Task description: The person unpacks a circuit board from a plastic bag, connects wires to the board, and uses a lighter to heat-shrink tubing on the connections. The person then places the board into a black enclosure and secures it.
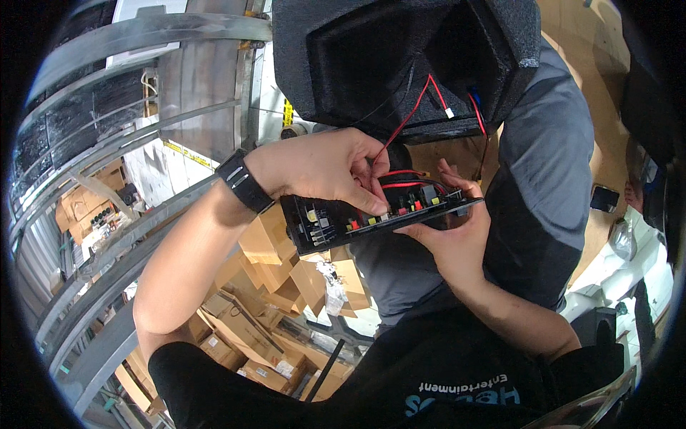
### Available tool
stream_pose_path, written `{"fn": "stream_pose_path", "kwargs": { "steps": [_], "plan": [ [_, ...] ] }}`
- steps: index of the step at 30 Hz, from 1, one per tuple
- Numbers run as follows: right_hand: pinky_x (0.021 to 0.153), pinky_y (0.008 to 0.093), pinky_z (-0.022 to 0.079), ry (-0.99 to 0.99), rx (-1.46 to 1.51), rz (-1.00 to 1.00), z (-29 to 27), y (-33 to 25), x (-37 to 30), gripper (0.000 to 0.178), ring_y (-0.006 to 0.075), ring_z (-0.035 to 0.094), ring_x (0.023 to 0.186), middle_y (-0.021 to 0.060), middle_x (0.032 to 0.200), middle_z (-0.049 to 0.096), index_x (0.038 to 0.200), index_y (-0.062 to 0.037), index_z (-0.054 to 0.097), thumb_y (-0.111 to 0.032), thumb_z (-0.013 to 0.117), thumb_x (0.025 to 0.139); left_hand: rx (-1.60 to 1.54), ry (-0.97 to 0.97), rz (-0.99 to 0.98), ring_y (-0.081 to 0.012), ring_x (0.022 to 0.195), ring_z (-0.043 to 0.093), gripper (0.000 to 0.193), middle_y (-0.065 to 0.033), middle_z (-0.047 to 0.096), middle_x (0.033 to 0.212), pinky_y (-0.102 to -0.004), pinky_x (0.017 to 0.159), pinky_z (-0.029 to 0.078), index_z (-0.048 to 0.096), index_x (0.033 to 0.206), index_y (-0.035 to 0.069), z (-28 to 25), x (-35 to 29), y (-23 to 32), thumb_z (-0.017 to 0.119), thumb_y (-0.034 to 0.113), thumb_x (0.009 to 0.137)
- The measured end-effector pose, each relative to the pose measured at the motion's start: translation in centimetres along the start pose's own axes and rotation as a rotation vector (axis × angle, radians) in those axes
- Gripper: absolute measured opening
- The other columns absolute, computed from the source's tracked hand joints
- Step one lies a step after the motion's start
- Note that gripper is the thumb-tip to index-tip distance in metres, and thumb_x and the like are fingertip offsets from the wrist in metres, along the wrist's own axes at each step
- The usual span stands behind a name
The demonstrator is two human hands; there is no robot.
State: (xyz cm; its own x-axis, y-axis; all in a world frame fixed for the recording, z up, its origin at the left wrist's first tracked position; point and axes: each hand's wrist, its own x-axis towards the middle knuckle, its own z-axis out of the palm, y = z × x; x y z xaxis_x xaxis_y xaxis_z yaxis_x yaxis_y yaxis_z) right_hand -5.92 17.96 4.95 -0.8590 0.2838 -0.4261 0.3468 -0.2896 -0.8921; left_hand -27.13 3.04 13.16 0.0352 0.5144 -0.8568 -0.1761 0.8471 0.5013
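My left hand (339, 171), with a black watch on its wrist, pinches the end of a thin red wire (401, 127) at a small white connector (384, 217) on a circuit board. The board belongs to a black amplifier panel (325, 247), tilted on edge and lined with red, yellow and green parts. At the panel's right end, my right hand (461, 232) grips it, thumb below and fingers behind. Beyond both hands is a black textured speaker cabinet (314, 107) with its opening facing up. Another loose white plug (449, 113) hangs on wires in that opening.
Metal rails (143, 32) run along the left. Cardboard boxes (236, 322) lie below, beside my legs (543, 157) in grey trousers. On the floor at the right are a dark phone (604, 199) and a clear plastic bag (623, 239).
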Motion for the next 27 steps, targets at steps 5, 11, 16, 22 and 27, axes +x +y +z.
{"fn": "stream_pose_path", "kwargs": {
  "steps": [5,11,16,22,27],
  "plan": [
    [0.124,0.0444,0.036,-0.004,-0.009,-0.01,-0.4,0.4,-0.3,0.093,0.0299,0.049,0.145,0.0252,0.152,0.053,0.135,0.0025,0.05,-0.011,0.104,0.06,0.02,0.052,0.007,-0.0097,0.086,0.072,0.038,-0.0089,0.078,0.092,-0.0254,0.074,0.055,0.062,0.108,-0.002,0.4,-0.2,0.7,0.088,0.016,0.087],
    [0.127,0.0451,0.033,-0.038,0.097,-0.017,-1.1,1.5,-0.5,0.096,0.0293,0.042,0.15,0.0233,0.156,0.048,0.14,0.0014,0.048,-0.008,0.102,0.062,0.13,0.566,0.008,-0.0176,0.097,0.077,0.046,-0.0157,0.079,0.101,-0.0297,0.082,0.058,0.06,0.131,-0.005,4.5,-3.6,3.3,0.08,0.004,0.09],
    [0.125,0.0431,0.037,-0.086,0.186,0.0,-1.8,1.8,-0.4,0.094,0.0272,0.043,0.149,0.0214,0.16,0.043,0.142,0.0001,0.046,-0.009,0.1,0.067,0.358,1.018,0.386,-0.0327,0.114,0.072,0.069,-0.0211,0.075,0.12,-0.0435,0.097,0.054,0.065,0.126,-0.003,9.5,-9.9,0.7,0.093,0.035,0.076],
    [0.122,0.0408,0.04,-0.15,0.419,0.043,-2.4,2.4,-0.2,0.086,0.0246,0.048,0.145,0.0183,0.164,0.04,0.146,0.0007,0.043,-0.006,0.094,0.076,-0.306,1.33,0.658,-0.0455,0.16,0.016,0.181,-0.0279,0.008,0.174,-0.061,0.127,0.017,0.003,0.17,0.007,13.9,-4.7,-10.0,0.096,0.077,0.03],
    [0.121,0.0426,0.036,-0.229,0.285,-0.059,-3.7,3.6,0.0,0.067,0.0246,0.046,0.146,0.018,0.161,0.044,0.153,0.0023,0.041,-0.04,0.061,0.105,-0.118,1.163,0.587,-0.0359,0.148,0.046,0.148,-0.0233,0.045,0.157,-0.0486,0.123,0.036,0.027,0.162,0.003,14.1,-2.0,-12.8,0.108,0.029,0.04]
  ]
}}
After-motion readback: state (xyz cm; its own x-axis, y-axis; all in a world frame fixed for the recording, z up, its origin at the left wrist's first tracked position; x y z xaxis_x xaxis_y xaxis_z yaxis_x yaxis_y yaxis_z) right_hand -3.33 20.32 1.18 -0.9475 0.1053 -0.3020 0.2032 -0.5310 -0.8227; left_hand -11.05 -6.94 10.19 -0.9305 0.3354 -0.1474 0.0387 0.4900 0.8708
